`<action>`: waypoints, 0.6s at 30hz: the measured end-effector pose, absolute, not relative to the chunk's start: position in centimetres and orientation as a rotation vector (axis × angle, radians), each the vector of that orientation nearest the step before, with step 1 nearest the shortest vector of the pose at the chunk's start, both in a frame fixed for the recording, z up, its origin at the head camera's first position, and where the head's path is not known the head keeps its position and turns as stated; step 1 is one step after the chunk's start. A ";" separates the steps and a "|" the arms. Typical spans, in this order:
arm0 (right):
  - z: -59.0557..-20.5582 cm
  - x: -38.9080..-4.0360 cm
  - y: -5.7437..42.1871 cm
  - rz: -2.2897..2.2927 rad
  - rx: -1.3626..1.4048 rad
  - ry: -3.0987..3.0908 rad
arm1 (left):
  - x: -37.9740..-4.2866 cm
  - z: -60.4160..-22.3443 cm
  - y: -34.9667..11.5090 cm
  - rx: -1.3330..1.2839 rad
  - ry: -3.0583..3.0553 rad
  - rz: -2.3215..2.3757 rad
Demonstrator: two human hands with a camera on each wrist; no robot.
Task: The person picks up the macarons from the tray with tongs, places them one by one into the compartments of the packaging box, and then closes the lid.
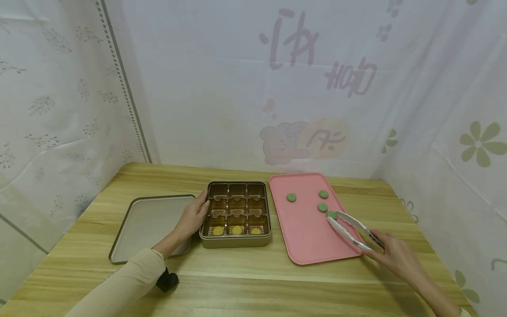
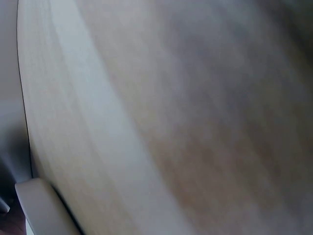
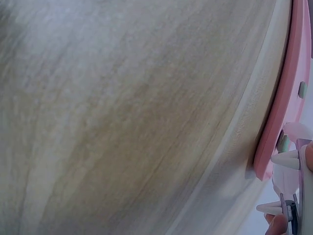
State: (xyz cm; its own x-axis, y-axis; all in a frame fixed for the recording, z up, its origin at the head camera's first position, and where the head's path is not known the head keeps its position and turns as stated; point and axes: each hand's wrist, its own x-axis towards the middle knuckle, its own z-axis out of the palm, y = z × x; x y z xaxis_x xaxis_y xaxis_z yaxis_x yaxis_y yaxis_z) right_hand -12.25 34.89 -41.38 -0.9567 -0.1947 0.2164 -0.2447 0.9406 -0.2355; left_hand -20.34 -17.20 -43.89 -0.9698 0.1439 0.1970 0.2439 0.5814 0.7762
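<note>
In the head view my left hand (image 1: 192, 215) rests against the left side of a square tin (image 1: 235, 241), fingers extended along its rim. The tin holds a brown divided insert, with three round yellow cookies (image 1: 237, 230) in its front row of compartments. My right hand (image 1: 398, 255) grips a pair of tongs (image 1: 348, 230) by the handles. Their white tips stand on either side of a round green cookie (image 1: 332, 215) on the pink tray (image 1: 305, 240). In the right wrist view the tongs (image 3: 286, 160) show at the right edge, over the tray's corner.
More green cookies (image 1: 291, 197) lie on the tray's far half. A flat tin lid (image 1: 152, 226) lies left of the tin, partly under my left arm. A small black object (image 1: 168, 281) is beside my left sleeve. Printed curtains (image 1: 206, 110) hang behind the wooden table (image 1: 245, 281).
</note>
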 end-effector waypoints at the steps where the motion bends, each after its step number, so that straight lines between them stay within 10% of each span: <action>1: -41.4 -12.3 34.9 0.388 0.331 -2.910 | -20.3 -43.9 -17.2 -0.332 -2.694 -1.348; 18: -41.1 -12.7 34.8 0.401 0.337 -2.954 | -20.4 -43.9 -17.3 -0.313 -2.703 -1.338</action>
State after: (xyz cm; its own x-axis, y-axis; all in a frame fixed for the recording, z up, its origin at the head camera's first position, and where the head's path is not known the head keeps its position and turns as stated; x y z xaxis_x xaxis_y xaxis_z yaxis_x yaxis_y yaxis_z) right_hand -12.72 34.76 -41.12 -0.9649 -0.2016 0.1684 -0.2392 0.9393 -0.2461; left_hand -20.37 -17.25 -43.87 -0.9728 0.1350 0.1883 0.2316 0.5906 0.7730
